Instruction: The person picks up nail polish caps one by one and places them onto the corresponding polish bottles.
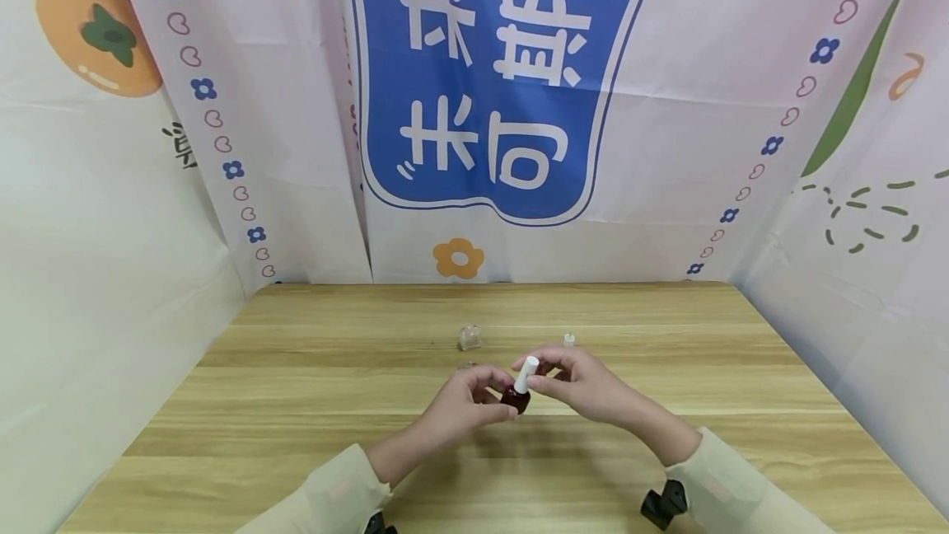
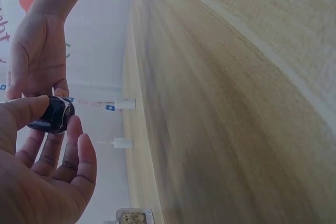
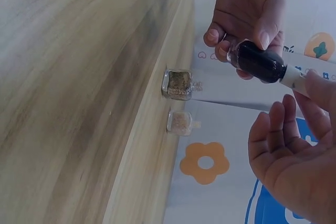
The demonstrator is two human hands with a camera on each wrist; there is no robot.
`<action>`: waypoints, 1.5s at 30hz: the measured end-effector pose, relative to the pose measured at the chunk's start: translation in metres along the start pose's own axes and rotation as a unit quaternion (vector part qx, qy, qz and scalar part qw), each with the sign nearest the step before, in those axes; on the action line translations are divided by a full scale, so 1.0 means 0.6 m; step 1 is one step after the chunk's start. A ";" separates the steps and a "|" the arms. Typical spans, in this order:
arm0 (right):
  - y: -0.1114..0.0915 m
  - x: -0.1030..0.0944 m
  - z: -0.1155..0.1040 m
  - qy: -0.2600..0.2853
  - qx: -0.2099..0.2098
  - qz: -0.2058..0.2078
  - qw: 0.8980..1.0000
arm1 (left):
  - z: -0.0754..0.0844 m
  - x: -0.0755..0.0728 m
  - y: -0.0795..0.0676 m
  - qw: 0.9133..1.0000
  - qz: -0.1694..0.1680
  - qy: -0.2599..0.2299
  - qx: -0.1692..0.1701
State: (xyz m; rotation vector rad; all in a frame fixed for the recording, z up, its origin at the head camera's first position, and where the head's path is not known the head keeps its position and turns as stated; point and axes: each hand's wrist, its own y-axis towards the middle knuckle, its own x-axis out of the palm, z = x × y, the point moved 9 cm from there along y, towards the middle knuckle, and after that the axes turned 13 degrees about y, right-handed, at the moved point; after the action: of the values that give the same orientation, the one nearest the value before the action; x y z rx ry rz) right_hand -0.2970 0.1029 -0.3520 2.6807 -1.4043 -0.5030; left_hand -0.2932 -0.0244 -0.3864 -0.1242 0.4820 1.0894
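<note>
A nail polish bottle (image 1: 516, 400) with dark red, almost black polish is held above the table between the thumb and fingers of my left hand (image 1: 461, 404). My right hand (image 1: 589, 386) pinches its white cap (image 1: 527, 374) between thumb and fingers. In the right wrist view the cap (image 3: 295, 79) sits at the neck of the dark bottle (image 3: 258, 61), which is tilted. The other fingers of my right hand (image 3: 294, 156) are spread away from the cap. In the left wrist view my right hand (image 2: 39, 51) is partly hidden behind the bottle (image 2: 54, 115).
Beyond my hands, two capless glass bottles stand on the wooden table (image 1: 296, 369): one with gold glitter (image 3: 178, 84), one with pale glitter (image 3: 180, 123). Two white caps, a farther one (image 2: 125, 103) and a nearer one (image 2: 123, 142), stand brush-up. A printed cloth (image 1: 667, 188) hangs behind.
</note>
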 end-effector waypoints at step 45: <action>-0.001 -0.009 -0.013 -0.004 -0.020 -0.013 1.000 | -0.004 0.002 0.006 1.000 0.004 0.004 0.005</action>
State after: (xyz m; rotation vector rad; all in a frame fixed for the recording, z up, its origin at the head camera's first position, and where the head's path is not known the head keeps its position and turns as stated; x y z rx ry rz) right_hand -0.2966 0.1069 -0.3435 2.6723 -1.3475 -0.5376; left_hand -0.2969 -0.0225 -0.3887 -0.1170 0.4954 1.0949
